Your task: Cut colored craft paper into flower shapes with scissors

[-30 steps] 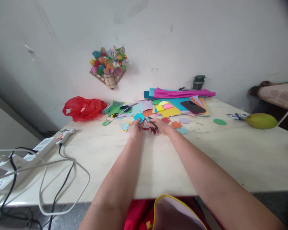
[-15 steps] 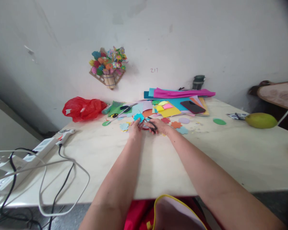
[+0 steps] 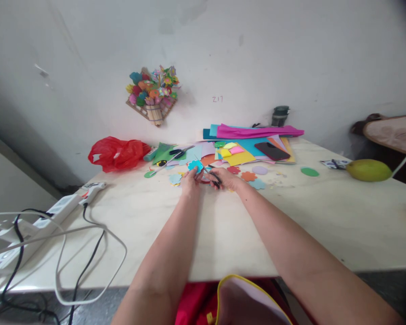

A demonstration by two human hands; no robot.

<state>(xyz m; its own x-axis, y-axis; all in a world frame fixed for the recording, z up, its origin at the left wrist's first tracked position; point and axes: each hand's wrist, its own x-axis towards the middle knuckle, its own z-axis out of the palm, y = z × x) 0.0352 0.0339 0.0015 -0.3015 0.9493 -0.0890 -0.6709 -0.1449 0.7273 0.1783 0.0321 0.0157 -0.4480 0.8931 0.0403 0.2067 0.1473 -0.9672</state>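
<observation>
My left hand is closed on a bright blue flower-shaped paper cutout, pinching its lower edge. In my right hand is a pair of scissors with dark handles, its blades pointing up and left beside the blue cutout. Right of my right hand lie a red paper flower, an orange paper flower and a lilac oval. Pale blue cutouts rest just left of my left hand. Another pair of scissors lies behind, on green paper.
Coloured sheets and a dark phone are piled at the back. A red plastic bag sits back left. A power strip with looping cables occupies the left side. A yellow-green mango-like fruit lies at right.
</observation>
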